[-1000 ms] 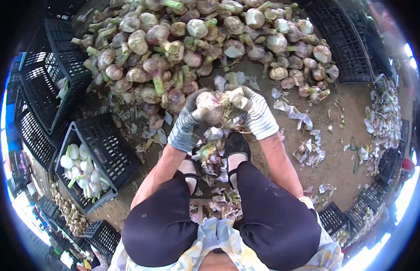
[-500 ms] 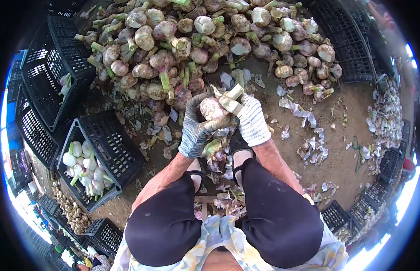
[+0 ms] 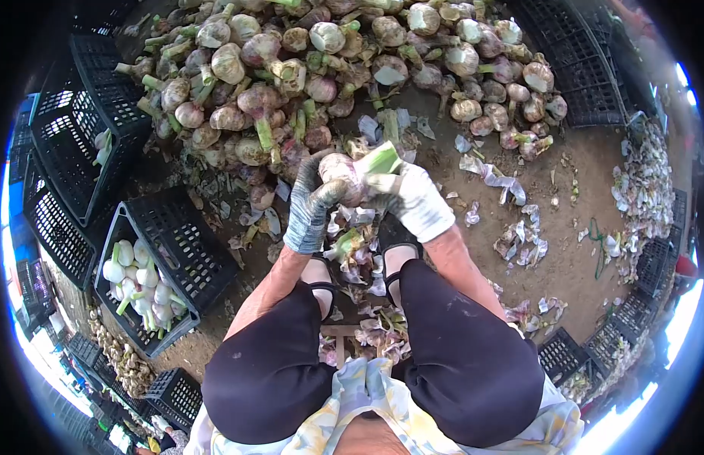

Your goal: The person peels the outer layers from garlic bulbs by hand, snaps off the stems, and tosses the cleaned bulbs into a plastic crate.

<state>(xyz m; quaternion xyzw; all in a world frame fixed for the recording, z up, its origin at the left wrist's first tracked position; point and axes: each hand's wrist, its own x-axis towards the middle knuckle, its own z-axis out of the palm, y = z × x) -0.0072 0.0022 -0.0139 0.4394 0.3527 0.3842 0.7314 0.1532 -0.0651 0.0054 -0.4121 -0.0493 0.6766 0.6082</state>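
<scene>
The garlic bulb is round and plump, whitish with purple-pink tints and brownish, dirty patches on its skin. It is held clear of the ground, lying on its side between the left hand, cupped about its rounded end, and the right hand, closed at its neck. Its thick, pale green stem slants up and rightward.

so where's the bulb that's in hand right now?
Just above centre in the head view: the garlic bulb sits in the left hand, with the right hand at its stalk, below the garlic pile in the picture.
</scene>
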